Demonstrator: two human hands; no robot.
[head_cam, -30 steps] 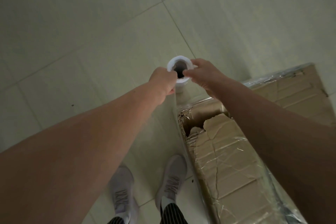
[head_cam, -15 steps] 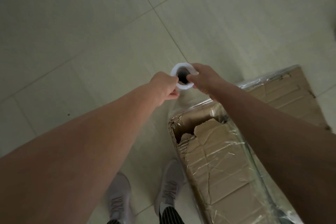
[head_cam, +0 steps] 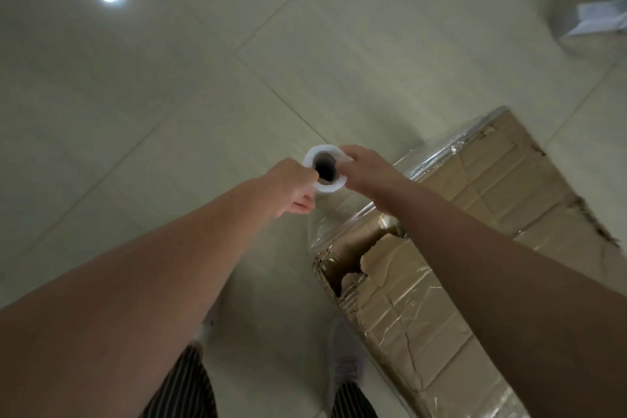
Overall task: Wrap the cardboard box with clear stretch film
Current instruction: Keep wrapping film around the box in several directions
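Observation:
A white roll of clear stretch film point(head_cam: 320, 155) stands on end in front of me, its dark hollow core facing the camera. My left hand point(head_cam: 293, 185) grips its left rim and my right hand point(head_cam: 368, 169) grips its right rim. Film point(head_cam: 327, 219) stretches from the roll down to the near left corner of the cardboard box point(head_cam: 488, 200). The box lies on the floor to the right, its torn top flaps covered in glossy film. My right forearm crosses over the box top.
Pale floor tiles point(head_cam: 169, 112) spread all around, with a ceiling light reflected at the upper left. Crumpled white paper point(head_cam: 600, 19) lies at the far upper right. My striped trouser legs and a shoe point(head_cam: 346, 360) are at the bottom, left of the box.
The view has tilted up and the box has shifted right and lower in frame. Both hands keep hold of the roll, now standing further from the box corner.

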